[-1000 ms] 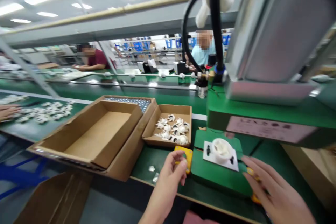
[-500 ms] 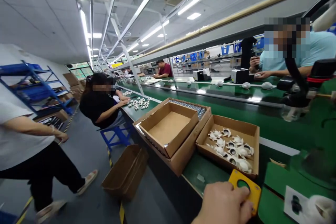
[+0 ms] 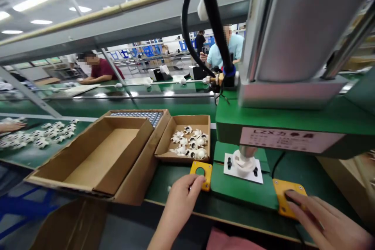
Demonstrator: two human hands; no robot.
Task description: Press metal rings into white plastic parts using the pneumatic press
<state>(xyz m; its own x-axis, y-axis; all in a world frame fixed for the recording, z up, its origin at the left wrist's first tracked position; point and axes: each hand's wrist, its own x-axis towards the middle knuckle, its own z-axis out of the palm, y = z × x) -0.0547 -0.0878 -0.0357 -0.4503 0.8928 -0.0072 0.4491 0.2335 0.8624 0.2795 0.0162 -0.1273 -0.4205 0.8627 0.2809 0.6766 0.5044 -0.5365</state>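
My left hand (image 3: 183, 193) is curled at the near edge of a yellow button box (image 3: 207, 169), its thumb and fingers closed against it. The round button on that box shows uncovered. At a second yellow button box (image 3: 288, 187), my right hand (image 3: 325, 216) has its fingertips over the dark round button, with thumb and fingers apart. Between the hands stands a green press (image 3: 281, 123). Its metal ram (image 3: 247, 151) meets a white plastic part (image 3: 242, 164) seated on a white fixture plate (image 3: 230, 174).
White finned parts (image 3: 191, 140) lie in a small cardboard box (image 3: 165, 146) left of the press. A larger cardboard box (image 3: 131, 187) stands beside it, holding a shallower one. More white parts (image 3: 41, 136) spread over the bench at left. A co-worker (image 3: 101, 68) sits across the line.
The view has swung right and down, bringing the whole press base and my right hand into sight. My left hand stays at the left button box.
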